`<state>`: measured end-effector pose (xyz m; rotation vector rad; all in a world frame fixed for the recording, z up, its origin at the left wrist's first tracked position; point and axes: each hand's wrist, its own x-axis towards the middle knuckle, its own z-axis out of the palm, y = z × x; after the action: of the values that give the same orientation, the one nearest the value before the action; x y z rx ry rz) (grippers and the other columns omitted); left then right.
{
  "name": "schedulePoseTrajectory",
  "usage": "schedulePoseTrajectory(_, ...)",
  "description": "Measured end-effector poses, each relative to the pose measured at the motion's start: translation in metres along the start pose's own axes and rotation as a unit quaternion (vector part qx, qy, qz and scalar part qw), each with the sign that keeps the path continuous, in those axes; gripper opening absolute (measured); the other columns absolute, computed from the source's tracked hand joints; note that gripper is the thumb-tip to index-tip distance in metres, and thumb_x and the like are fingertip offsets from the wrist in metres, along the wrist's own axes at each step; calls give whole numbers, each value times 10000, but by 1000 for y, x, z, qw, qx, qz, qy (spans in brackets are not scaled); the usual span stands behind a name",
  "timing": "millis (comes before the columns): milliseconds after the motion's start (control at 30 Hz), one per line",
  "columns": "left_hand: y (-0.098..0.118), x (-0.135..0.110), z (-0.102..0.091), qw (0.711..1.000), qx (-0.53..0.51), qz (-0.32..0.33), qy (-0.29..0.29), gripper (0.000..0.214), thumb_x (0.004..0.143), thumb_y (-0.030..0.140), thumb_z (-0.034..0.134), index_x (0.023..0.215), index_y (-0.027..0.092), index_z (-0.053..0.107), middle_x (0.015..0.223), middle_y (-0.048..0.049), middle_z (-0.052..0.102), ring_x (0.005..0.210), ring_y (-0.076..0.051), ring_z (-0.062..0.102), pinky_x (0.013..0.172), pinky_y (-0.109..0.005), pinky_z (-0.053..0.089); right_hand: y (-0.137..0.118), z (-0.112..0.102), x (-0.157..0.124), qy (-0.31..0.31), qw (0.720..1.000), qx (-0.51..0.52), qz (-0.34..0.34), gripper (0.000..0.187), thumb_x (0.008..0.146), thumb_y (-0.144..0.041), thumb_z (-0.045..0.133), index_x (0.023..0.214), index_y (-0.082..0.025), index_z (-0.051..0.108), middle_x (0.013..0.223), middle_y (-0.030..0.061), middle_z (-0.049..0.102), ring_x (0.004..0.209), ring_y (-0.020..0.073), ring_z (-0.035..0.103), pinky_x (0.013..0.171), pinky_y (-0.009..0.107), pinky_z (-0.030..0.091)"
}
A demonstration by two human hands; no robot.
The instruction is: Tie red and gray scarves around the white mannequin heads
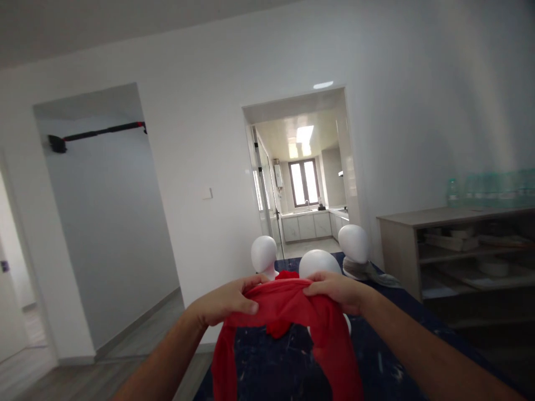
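Observation:
My left hand [228,303] and my right hand [338,289] are both closed on a red cloth [288,309], holding it stretched between them above a dark blue table [376,345]. The cloth's ends hang down on both sides. Just behind the cloth stands a white mannequin head [316,263], partly hidden by my right hand. Two more white mannequin heads stand further back, one on the left [263,255] and one on the right [354,243], the right one with a grey cloth [371,273] around its base.
A grey shelf unit [460,250] with plates and clutter stands at the right, with blurred bottles on top. A doorway [305,184] ahead opens into a kitchen. A second opening at the left has a black-and-red bar [96,133] across its top.

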<state>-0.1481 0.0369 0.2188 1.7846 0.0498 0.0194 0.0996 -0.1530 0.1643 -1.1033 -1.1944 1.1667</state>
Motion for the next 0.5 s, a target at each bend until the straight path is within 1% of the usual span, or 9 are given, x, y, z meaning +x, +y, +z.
schedulePoseTrajectory(67, 2, 5, -5, 997, 70, -26, 10, 451, 732, 319, 952, 1121, 188, 765, 1078, -30, 785, 902, -169, 701, 755, -212, 526, -5, -14, -10, -58, 996, -17, 71, 337, 815, -363, 859, 1059, -134, 816, 937, 61, 839, 784, 132, 758, 737, 200, 599)
schedulePoseTrajectory(100, 2, 7, -7, 995, 92, -29, 22, 360, 758, 325, 935, 1046, 178, 778, 984, -15, 784, 823, -146, 681, 708, -199, 500, -4, -20, -14, -102, 988, -40, 112, 384, 796, -383, 890, 1082, -137, 817, 899, 39, 830, 739, 115, 742, 687, 173, 585)
schedulePoseTrajectory(167, 2, 12, -10, 992, 112, -20, 48, 249, 825, 356, 887, 940, 164, 779, 855, 0, 763, 720, -118, 641, 659, -193, 464, 2, -29, -20, -201, 957, -94, 189, 464, 751, -365, 933, 1149, -159, 813, 888, -2, 816, 672, 85, 707, 613, 137, 557)
schedulePoseTrajectory(233, 1, 15, -13, 991, 114, -8, 63, 245, 849, 374, 867, 922, 159, 777, 832, -5, 761, 705, -120, 638, 667, -202, 464, 9, -37, -27, -269, 924, -126, 240, 490, 712, -319, 950, 1160, -171, 817, 967, -11, 823, 657, 71, 691, 591, 125, 553)
schedulePoseTrajectory(267, -1, 14, -14, 991, 113, -8, 65, 252, 843, 375, 873, 920, 156, 776, 837, -12, 765, 708, -123, 642, 673, -206, 466, 11, -41, -31, -281, 917, -135, 248, 467, 701, -305, 949, 1129, -167, 826, 987, -10, 825, 652, 68, 685, 590, 124, 556)
schedulePoseTrajectory(300, -4, 13, -16, 992, 110, -12, 65, 259, 833, 375, 881, 908, 152, 773, 834, -17, 765, 706, -125, 643, 671, -206, 464, 12, -45, -36, -277, 917, -142, 248, 420, 695, -296, 945, 1075, -155, 836, 969, -7, 827, 643, 69, 682, 590, 128, 562)
schedulePoseTrajectory(367, -12, 8, -19, 993, 93, -10, 75, 267, 818, 373, 895, 867, 153, 751, 800, -7, 750, 684, -118, 633, 649, -197, 448, 7, -55, -49, -250, 928, -155, 228, 318, 690, -269, 932, 958, -127, 836, 844, -3, 814, 608, 78, 677, 577, 139, 562)
schedulePoseTrajectory(433, -22, 1, -24, 993, 54, 17, 106, 276, 825, 384, 888, 830, 169, 714, 750, 23, 717, 651, -103, 612, 628, -186, 434, -2, -66, -64, -224, 939, -161, 205, 214, 697, -246, 905, 828, -111, 803, 707, -4, 771, 552, 85, 655, 541, 155, 544)
schedulePoseTrajectory(500, -33, -7, -26, 990, 20, 44, 134, 287, 857, 410, 858, 813, 189, 681, 721, 50, 691, 629, -93, 596, 618, -180, 432, -13, -75, -77, -196, 955, -146, 166, 176, 729, -262, 851, 730, -127, 738, 600, -21, 708, 507, 85, 616, 512, 167, 520)
